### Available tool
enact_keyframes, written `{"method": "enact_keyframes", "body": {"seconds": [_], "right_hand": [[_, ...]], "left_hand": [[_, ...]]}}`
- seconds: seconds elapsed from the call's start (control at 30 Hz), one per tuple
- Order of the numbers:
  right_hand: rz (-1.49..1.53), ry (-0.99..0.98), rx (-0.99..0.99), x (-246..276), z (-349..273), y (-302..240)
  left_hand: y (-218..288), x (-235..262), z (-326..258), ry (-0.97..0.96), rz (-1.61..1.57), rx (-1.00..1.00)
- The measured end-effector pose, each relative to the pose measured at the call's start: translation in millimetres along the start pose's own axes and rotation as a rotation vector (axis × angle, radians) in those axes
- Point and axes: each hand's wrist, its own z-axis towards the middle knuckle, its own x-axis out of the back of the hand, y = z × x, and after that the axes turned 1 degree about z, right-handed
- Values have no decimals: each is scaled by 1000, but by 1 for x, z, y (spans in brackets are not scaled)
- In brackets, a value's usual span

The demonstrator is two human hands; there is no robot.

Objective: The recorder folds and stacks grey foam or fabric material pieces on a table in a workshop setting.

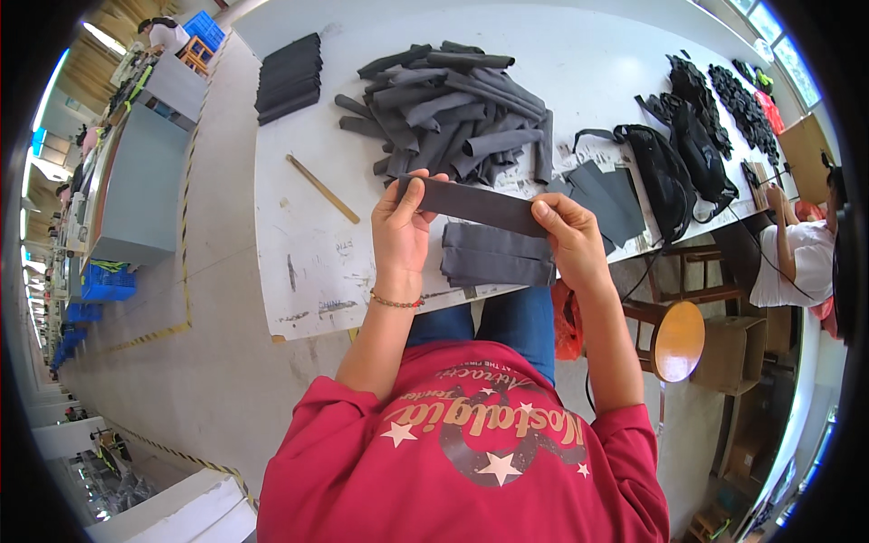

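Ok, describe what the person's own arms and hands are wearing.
Both forearms are bare from the elbow down. Short red sleeves of a red T-shirt with white stars and lettering end above the elbows. The left hand has a thin beaded bracelet at the wrist. The right hand shows no glove, ring or band.

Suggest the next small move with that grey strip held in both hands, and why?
Probably lower the grey fabric strip onto the flat stack just beneath it: left hand and right hand pinch its ends, stretched flat, directly above that pile.
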Motion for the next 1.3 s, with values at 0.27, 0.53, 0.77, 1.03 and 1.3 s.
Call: {"method": "enact_keyframes", "body": {"seconds": [0.27,0.53,0.77,1.03,1.3], "right_hand": [[-513,256,156,42,-2,66],[-1016,339,381,81,8,66],[-1573,271,475,140,39,79],[-1987,9,539,147,37,103],[-1615,345,743,147,52,90]], "left_hand": [[-52,40,-22,75,1007,-191],[-42,0,68,-36,1119,-601],[-81,-50,126,-640,1973,-997],[-56,-38,130,-339,1511,-392],[-31,2,68,62,142,250]]}}
